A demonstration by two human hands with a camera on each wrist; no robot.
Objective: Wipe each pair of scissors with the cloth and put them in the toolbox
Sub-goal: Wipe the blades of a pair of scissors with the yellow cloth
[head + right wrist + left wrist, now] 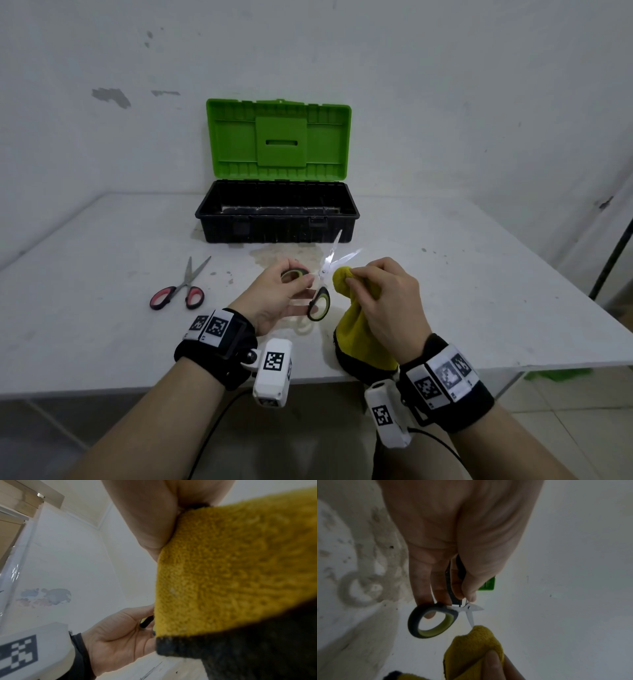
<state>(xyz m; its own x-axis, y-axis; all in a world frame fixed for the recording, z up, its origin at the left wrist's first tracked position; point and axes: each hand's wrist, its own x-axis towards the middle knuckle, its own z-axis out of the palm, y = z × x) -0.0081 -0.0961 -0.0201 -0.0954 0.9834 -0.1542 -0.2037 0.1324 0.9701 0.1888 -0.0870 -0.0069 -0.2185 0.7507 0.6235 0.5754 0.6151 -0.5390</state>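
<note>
Scissors in hand: green-handled scissors [322, 287] are held above the table [102, 335], near the front edge, just in front of the toolbox [277, 219].
Left hand: left hand [277, 298] grips the far handle loop between thumb and fingers; the near loop hangs free below, as the left wrist view shows.
Right hand: right hand [383, 301] pinches a bunched fold of the yellow cloth [359, 329] and holds it against the base of the right-hand blade.
Blades: spread open in a V, pointing away toward the toolbox, bright and glaring in the light; whether any dirt is left on them cannot be told.
Handles: dark grey outside with a yellow-green lining, oval loops.
Cloth: yellow pile with a dark edge, its lower part trailing down to the table's near edge.
Second pair: red-handled scissors [180, 291] lie closed on the table to the left, well apart from both hands.
Toolbox: black base, green lid standing open at the far side; its inside is too dark to tell whether anything lies there.
Progress: by my judgement, early to middle; wiping of the first pair is under way and no pair is visibly stowed.
Left to do: finish this pair, place it in the toolbox, then wipe and stow the red-handled pair.
</note>
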